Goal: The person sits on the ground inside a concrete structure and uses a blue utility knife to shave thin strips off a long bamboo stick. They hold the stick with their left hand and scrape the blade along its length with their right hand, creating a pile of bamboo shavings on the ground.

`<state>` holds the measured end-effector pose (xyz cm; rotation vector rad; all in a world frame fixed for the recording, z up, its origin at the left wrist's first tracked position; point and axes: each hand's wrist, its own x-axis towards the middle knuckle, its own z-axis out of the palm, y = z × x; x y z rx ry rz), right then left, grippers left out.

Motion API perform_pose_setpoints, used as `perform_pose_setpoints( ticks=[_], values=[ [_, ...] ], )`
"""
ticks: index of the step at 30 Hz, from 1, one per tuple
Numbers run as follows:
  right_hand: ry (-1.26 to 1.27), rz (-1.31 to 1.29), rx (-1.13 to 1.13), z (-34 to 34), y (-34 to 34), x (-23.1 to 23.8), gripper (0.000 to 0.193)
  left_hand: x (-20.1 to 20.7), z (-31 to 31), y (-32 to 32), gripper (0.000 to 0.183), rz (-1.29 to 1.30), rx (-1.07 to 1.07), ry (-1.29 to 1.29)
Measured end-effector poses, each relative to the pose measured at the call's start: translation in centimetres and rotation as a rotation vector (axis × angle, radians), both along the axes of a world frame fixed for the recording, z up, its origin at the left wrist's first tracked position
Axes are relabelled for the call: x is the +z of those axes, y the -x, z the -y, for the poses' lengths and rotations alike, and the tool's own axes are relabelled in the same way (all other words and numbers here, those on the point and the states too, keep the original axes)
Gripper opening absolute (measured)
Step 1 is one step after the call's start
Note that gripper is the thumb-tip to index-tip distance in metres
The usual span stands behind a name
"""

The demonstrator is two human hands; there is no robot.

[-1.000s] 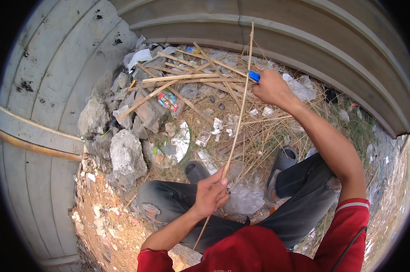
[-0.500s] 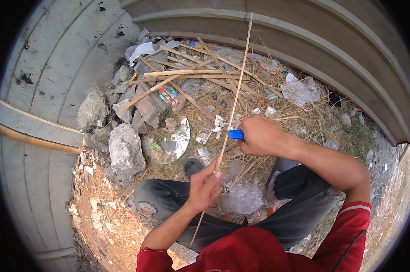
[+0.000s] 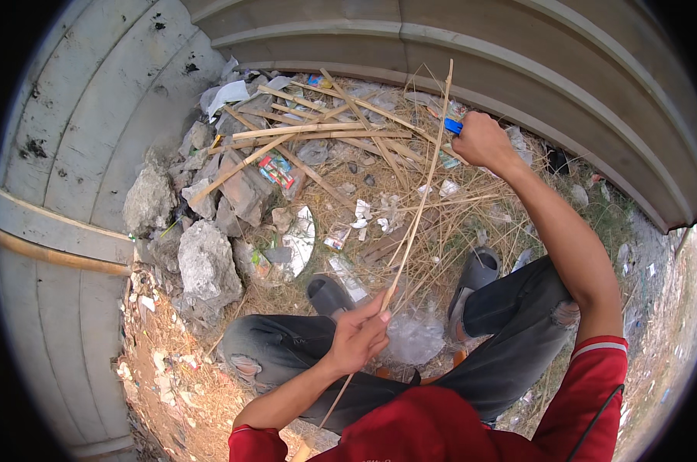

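My left hand is closed round a long, thin bamboo strip, holding it below its middle. The strip slants from near my lap up and away to the right, with a thin sliver parting from it just above my fingers. Further out, my right hand grips a blue cutter knife. Its front end meets the strip near the far tip; the blade is too small to make out.
Split bamboo pieces lie heaped on the littered ground ahead. Grey rocks are piled at the left. Metal sheet walls stand ahead and at the left. A clear plastic bag lies between my feet, which wear grey sandals.
My right hand has slid the knife outward along the strip, from near its middle to near its far tip. The strip leans further right, and my left hand has shifted slightly right.
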<state>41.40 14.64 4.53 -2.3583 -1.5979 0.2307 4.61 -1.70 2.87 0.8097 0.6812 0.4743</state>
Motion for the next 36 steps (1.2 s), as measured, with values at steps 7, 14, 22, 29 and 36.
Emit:
perform_pose_setpoints(
  ticks=[7, 14, 22, 29, 36],
  values=[
    [-0.003, 0.012, -0.204, -1.4, -6.1, -0.4, 0.030, -0.7, 0.6, 0.1, 0.050, 0.019, -0.085, 0.045],
    [-0.176, 0.236, -0.156, -1.3, -5.5, -1.8, 0.023, -0.6, 0.3, 0.6, 0.047, 0.046, -0.106, 0.082],
    [-0.139, 0.211, 0.089, -0.9, -6.8, -1.5, 0.021, 0.3, -0.9, 2.2, 0.045, 0.118, -0.046, 0.351],
    [-0.138, 0.005, 0.242, 0.8, -6.6, 1.2, 0.029, 0.4, -1.2, 2.4, 0.047, 0.076, -0.014, 0.328],
    [-0.428, 0.077, 0.438, 1.3, -6.8, 1.4, 0.036, 0.0, -1.2, 2.1, 0.046, 0.038, -0.097, 0.281]
  ],
)
